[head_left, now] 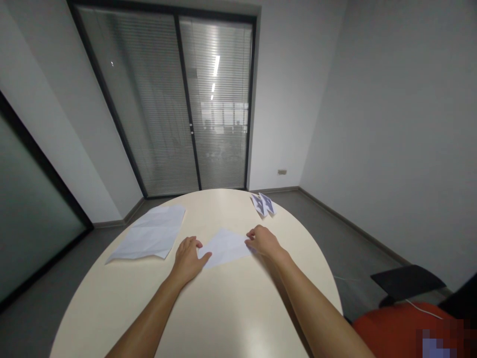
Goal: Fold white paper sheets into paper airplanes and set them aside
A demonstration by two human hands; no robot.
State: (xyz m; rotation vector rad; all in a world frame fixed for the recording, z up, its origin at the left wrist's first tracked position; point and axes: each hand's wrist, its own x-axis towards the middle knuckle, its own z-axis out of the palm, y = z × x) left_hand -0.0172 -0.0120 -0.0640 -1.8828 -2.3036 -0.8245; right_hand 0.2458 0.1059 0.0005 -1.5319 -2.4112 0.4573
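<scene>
A folded white paper (226,246) lies on the round cream table (223,308) between my hands. My left hand (189,258) rests flat on the table at the paper's left corner, fingers stretched forward and thumb touching the paper's edge. My right hand (263,240) presses on the paper's right corner with its fingers curled down onto it. Neither hand lifts the paper.
A larger creased white sheet (151,233) lies to the left on the table. Two small folded paper pieces (263,204) sit near the far right edge. A red seat (402,328) and black chair part (406,281) stand at the right. Glass doors with blinds (186,99) are ahead.
</scene>
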